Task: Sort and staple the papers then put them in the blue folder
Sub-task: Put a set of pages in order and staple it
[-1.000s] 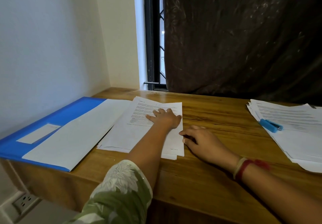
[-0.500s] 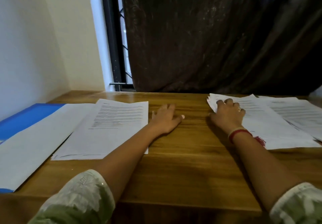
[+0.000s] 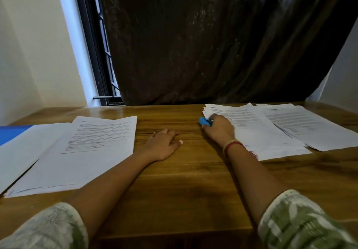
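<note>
A printed paper set [image 3: 87, 148] lies left of centre on the wooden table [image 3: 174, 186], overlapping a blank white sheet [image 3: 21, 152] that covers the blue folder [image 3: 11, 132] at the far left edge. My left hand [image 3: 162, 144] rests on the bare wood just right of that set, holding nothing. At the back right, my right hand [image 3: 219, 128] grips a small blue stapler [image 3: 204, 121] at the left edge of a fanned stack of printed papers [image 3: 257, 130]. Further right lies another paper pile [image 3: 310, 126].
A dark curtain [image 3: 213, 45] hangs behind the table, with a black window frame [image 3: 93, 51] to its left and a cream wall in the left corner. The table's front edge runs between my forearms.
My view has swung right from the folder. My left hand slid off the left papers onto the wood. My right hand moved onto the right stack and now grips the blue stapler.
</note>
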`<act>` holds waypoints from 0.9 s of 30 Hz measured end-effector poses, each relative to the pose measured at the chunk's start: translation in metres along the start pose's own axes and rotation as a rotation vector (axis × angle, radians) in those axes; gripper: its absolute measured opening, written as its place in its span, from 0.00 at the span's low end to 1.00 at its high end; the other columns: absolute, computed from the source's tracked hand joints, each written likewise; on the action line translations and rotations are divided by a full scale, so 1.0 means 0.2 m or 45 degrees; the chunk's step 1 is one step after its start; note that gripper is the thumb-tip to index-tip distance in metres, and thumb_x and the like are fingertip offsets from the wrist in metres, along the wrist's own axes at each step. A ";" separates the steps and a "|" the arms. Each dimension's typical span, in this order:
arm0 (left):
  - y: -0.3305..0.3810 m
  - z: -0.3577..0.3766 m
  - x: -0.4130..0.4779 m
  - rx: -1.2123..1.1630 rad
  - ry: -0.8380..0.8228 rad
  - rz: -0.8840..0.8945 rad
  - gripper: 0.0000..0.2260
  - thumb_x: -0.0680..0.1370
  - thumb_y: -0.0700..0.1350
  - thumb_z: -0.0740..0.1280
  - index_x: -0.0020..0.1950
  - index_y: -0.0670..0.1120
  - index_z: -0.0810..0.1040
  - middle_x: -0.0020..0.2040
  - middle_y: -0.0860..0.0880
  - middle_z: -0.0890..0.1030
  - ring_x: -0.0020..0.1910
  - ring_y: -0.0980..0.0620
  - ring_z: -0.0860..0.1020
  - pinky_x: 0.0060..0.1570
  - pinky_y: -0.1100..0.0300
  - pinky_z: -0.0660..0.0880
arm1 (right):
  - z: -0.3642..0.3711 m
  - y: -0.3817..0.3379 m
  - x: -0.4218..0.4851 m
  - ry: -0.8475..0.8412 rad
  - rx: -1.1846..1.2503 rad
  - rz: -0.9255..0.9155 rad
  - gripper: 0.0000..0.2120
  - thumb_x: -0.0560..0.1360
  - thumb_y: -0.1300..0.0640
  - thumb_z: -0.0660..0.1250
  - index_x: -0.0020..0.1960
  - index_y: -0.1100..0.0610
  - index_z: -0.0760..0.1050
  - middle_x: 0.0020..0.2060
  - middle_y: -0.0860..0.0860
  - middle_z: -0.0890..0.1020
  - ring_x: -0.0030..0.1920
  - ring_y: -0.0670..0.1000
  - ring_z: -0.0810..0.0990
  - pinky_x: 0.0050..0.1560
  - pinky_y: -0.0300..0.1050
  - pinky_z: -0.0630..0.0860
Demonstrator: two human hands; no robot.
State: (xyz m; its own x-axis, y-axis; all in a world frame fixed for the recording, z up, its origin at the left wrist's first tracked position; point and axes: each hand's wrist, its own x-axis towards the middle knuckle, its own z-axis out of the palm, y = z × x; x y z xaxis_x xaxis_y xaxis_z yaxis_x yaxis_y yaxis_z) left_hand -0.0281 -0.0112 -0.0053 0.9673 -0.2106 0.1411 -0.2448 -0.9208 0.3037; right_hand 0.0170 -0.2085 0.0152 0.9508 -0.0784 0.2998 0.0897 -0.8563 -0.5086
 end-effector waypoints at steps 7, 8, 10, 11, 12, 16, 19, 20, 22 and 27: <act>-0.02 0.01 0.04 -0.260 0.173 -0.096 0.19 0.83 0.53 0.54 0.73 0.50 0.64 0.66 0.46 0.75 0.63 0.47 0.74 0.64 0.46 0.70 | 0.12 -0.17 -0.09 -0.191 0.076 -0.325 0.18 0.75 0.42 0.67 0.57 0.53 0.72 0.49 0.51 0.80 0.47 0.50 0.79 0.44 0.41 0.76; -0.01 0.01 0.04 -0.291 0.187 -0.064 0.19 0.83 0.53 0.54 0.74 0.51 0.62 0.65 0.46 0.76 0.62 0.47 0.75 0.63 0.46 0.71 | 0.13 -0.19 -0.10 -0.186 0.104 -0.347 0.15 0.76 0.43 0.67 0.53 0.52 0.71 0.47 0.51 0.79 0.44 0.49 0.78 0.39 0.38 0.72; -0.02 0.01 0.03 -0.292 0.204 0.016 0.17 0.84 0.51 0.54 0.73 0.53 0.63 0.64 0.46 0.76 0.60 0.48 0.76 0.61 0.48 0.72 | 0.15 -0.21 -0.11 -0.168 0.105 -0.401 0.12 0.77 0.45 0.66 0.51 0.53 0.70 0.45 0.51 0.79 0.42 0.48 0.76 0.36 0.38 0.67; -0.02 0.01 0.03 -0.269 0.202 0.049 0.16 0.84 0.50 0.54 0.71 0.53 0.65 0.63 0.46 0.77 0.60 0.48 0.76 0.61 0.48 0.72 | 0.16 -0.20 -0.10 -0.165 0.089 -0.426 0.12 0.78 0.46 0.65 0.52 0.54 0.72 0.47 0.52 0.79 0.44 0.49 0.76 0.39 0.39 0.67; -0.02 0.01 0.03 -0.248 0.196 0.073 0.15 0.84 0.49 0.53 0.70 0.53 0.67 0.63 0.45 0.76 0.60 0.48 0.75 0.61 0.47 0.72 | 0.17 -0.20 -0.10 -0.173 0.087 -0.437 0.12 0.78 0.46 0.65 0.54 0.55 0.73 0.49 0.52 0.80 0.47 0.51 0.77 0.42 0.41 0.68; -0.03 0.01 0.03 -0.188 0.139 0.058 0.19 0.83 0.54 0.52 0.74 0.54 0.65 0.69 0.47 0.73 0.66 0.48 0.72 0.66 0.44 0.68 | 0.17 -0.18 -0.07 -0.262 0.215 -0.407 0.11 0.80 0.49 0.62 0.55 0.55 0.75 0.51 0.52 0.80 0.49 0.50 0.77 0.46 0.44 0.70; -0.03 0.02 0.04 -0.046 0.069 0.007 0.24 0.82 0.60 0.51 0.76 0.55 0.60 0.72 0.46 0.70 0.69 0.46 0.69 0.67 0.43 0.67 | 0.16 -0.16 -0.03 -0.404 0.454 -0.306 0.12 0.81 0.52 0.61 0.58 0.55 0.78 0.54 0.52 0.81 0.54 0.51 0.79 0.54 0.44 0.74; -0.03 0.02 0.04 -0.006 0.052 -0.012 0.24 0.81 0.61 0.51 0.77 0.55 0.59 0.72 0.46 0.69 0.69 0.46 0.68 0.67 0.44 0.66 | 0.14 -0.15 -0.03 -0.416 0.515 -0.271 0.11 0.81 0.53 0.60 0.59 0.55 0.78 0.54 0.53 0.81 0.55 0.52 0.79 0.57 0.45 0.75; -0.02 0.01 0.04 0.038 0.034 -0.040 0.26 0.81 0.62 0.51 0.77 0.55 0.58 0.73 0.45 0.68 0.70 0.45 0.68 0.67 0.46 0.66 | 0.11 -0.11 -0.01 -0.352 0.550 -0.229 0.12 0.81 0.54 0.62 0.61 0.55 0.77 0.57 0.53 0.80 0.58 0.52 0.78 0.61 0.46 0.74; -0.01 0.01 0.03 0.111 0.055 -0.178 0.30 0.79 0.65 0.52 0.78 0.54 0.55 0.74 0.43 0.65 0.71 0.43 0.66 0.68 0.45 0.65 | -0.04 0.08 0.02 0.147 -0.070 -0.074 0.18 0.80 0.48 0.62 0.66 0.55 0.73 0.64 0.55 0.76 0.64 0.57 0.74 0.64 0.51 0.70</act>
State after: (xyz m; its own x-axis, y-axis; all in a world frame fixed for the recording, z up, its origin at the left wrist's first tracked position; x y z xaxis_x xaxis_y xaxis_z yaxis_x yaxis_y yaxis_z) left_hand -0.0224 -0.0105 -0.0070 0.9874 -0.0656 0.1440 -0.0992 -0.9655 0.2408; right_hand 0.0197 -0.2274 0.0140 0.9039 -0.0835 0.4195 0.1239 -0.8876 -0.4437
